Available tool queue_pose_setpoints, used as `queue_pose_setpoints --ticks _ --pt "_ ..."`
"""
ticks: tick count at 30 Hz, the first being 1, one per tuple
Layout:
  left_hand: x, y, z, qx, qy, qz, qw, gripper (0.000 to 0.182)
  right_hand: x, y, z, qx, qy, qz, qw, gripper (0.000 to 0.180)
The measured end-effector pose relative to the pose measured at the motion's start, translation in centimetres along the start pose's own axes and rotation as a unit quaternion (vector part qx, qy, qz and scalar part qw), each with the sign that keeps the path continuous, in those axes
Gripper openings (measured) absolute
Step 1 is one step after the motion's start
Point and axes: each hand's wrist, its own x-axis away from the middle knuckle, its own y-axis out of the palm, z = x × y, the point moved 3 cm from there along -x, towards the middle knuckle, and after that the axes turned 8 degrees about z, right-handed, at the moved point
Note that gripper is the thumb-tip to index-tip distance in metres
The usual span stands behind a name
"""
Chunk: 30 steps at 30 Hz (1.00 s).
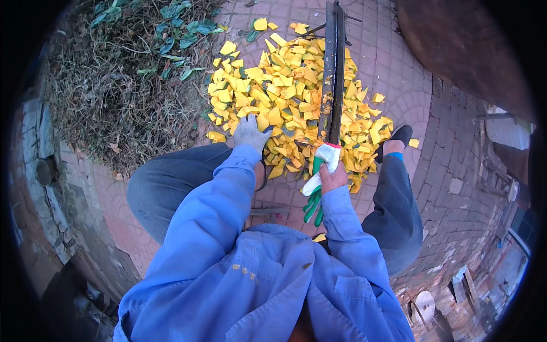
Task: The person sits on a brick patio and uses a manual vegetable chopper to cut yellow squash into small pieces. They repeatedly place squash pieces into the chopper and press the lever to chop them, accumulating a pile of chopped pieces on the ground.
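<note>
My left hand (249,133), in a grey glove with dark fingertips, reaches down onto the left side of a heap of cut yellow pumpkin pieces (284,90). Its thumb and fingers are apart among the pieces; whether they grip one is unclear. My right hand (333,177) is bare and closed around a white and green work glove (321,164). That glove lies against the near end of a long metal fodder cutter (332,81), which stands over the heap. Pumpkin pulp clings to the cutter. Whether my right hand also grips its handle is hidden.
Dry plant stalks (124,94) with green leaves (175,25) are piled at the left. A large brown rounded object (466,47) stands at the upper right. My feet, one in a dark shoe (399,136), flank the heap on brick paving (453,171).
</note>
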Motion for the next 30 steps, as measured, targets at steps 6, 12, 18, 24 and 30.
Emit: queue_pose_setpoints --ticks 6,12,18,24,30 --pt "-0.6 3.0 -0.4 0.046 -0.037 -0.052 0.997 0.069 -0.3 0.2 0.1 -0.017 -0.001 -0.006 1.000 0.031" --pt "-2.7 2.4 2.3 0.220 -0.004 -0.040 0.975 0.055 -0.3 0.2 0.6 0.012 0.017 -0.008 1.000 0.032" --pt "-0.7 0.3 10.4 0.420 0.032 -0.131 0.898 0.049 -0.1 -0.9 -2.1 -0.018 0.025 -0.030 0.999 0.034" --pt "0.9 -2.4 15.3 0.464 0.049 -0.224 0.855 0.051 0.3 -5.2 -5.5 -0.002 0.016 -0.073 0.997 0.034" --pt "-0.1 -1.7 16.4 0.497 -0.047 -0.259 0.827 0.062 0.3 -1.8 -3.6 -0.049 -0.001 -0.060 0.997 0.033"
